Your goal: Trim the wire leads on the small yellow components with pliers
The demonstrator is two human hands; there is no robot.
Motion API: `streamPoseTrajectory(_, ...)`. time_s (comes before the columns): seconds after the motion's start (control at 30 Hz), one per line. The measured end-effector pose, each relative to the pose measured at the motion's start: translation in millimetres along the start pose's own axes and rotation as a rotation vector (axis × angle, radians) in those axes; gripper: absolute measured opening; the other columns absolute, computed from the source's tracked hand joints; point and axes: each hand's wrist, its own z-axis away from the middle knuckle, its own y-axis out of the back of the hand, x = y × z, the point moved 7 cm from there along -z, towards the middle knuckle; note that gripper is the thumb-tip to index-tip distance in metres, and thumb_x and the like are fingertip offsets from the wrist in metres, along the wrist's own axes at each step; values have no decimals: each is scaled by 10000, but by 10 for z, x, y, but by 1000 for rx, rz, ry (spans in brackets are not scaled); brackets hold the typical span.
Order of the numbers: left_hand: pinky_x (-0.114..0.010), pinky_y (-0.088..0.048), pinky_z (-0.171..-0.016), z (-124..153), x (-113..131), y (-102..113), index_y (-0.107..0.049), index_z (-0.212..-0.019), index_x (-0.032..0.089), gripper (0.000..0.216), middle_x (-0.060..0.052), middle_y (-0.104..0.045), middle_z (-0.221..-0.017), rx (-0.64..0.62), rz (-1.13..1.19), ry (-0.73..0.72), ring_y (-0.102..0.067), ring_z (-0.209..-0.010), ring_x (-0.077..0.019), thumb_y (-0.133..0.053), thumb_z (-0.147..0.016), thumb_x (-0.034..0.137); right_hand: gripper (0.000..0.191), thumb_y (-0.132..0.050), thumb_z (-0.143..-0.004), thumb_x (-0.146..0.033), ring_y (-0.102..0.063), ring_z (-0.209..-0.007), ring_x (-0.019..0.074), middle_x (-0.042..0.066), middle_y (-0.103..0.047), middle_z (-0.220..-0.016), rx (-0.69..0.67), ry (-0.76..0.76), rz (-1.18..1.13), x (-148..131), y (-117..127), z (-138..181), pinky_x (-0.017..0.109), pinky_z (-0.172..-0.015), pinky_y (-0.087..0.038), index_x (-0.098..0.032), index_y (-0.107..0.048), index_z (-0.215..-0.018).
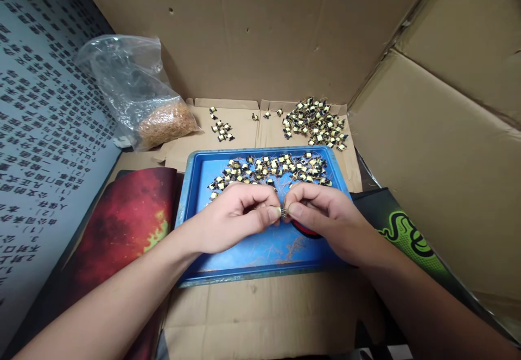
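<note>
Over the blue tray (252, 270), my left hand (238, 216) pinches a small transformer (283, 213) between thumb and index finger. Its metal pins point toward my right hand (325, 213), and most of its body is hidden by the fingers. The thumb and index finger of my right hand are closed at the pin side, where thin copper wire ends seem to sit; the exact grip is too small to make out. Behind both hands, a band of similar transformers (264, 170), yellow-taped and black with loose copper wires, lies in the tray's far half.
A red and black object (307, 231) lies partly under my right hand. Behind the tray are a large transformer pile (315, 121) and a small group (222, 130) on cardboard. A clear bag (163, 124) of copper wire scraps stands left. Cardboard walls (264, 34) enclose the back and right.
</note>
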Motion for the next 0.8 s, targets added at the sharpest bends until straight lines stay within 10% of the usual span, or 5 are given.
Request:
streamPoseTrajectory(0.27,-237,-424,-631,-9,31,49,-656,-838,135,321,-8,-628,-737,26,93,-43,-540,-658,-112,-613,-1030,389,172,-674,-1022,-395,-654,-909,167,20,-672,-926,48,54,-89,28,26,-2,321,-870,-522,-224,-681,-1030)
streamPoseTrajectory(0.57,-233,-444,-672,3,-13,17,-679,-879,128,312,-4,-635,-734,-18,174,-19,-573,-682,-110,-613,-1037,388,37,-761,-965,-275,-675,-960,206,48,-728,-983,301,415,363,-250,64,125,366,-863,-565,-282,-795,-979)
streamPoseTrajectory(0.8,-244,-405,-655,3,43,17,-670,-905,132,313,1,-594,-755,2,45,-59,-518,-696,-118,-590,-1053,397,123,-741,-963,-315,-653,-889,193,32,-708,-921,228,224,180,-118,82,77,353,-861,-526,-234,-737,-870)
